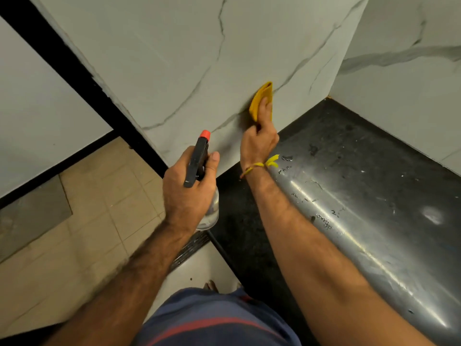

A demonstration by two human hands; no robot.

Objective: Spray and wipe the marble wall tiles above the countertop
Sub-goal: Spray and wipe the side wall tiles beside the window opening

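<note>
1. No brand, label or writing can be read on anything in view; the spray bottle's black head is plain.
2. The marble wall tile [174, 66] is white and glossy, crossed by thin grey veins that run diagonally under and above the fingertips of the right hand.
3. The right hand [259, 143] presses a folded yellow cloth [260, 101] flat against the tile; its fingers lie over the cloth's near side, the thumb is tucked below, and the cloth's folded tip sticks out beyond the fingertips.
4. A yellow thread bracelet [262, 164] is tied around the right wrist.
5. The left hand [189, 191] grips a spray bottle [199, 156] with its fingers wrapped round the neck; the thumb lies alongside the black head, and the red nozzle points at the tile beyond the knuckles.
6. The bottle's clear body shows below the left palm.
7. The black countertop [361, 146] meets the tile just below the right fingers, and a wet steel sink drainboard [349, 208] lies under the right forearm.
</note>
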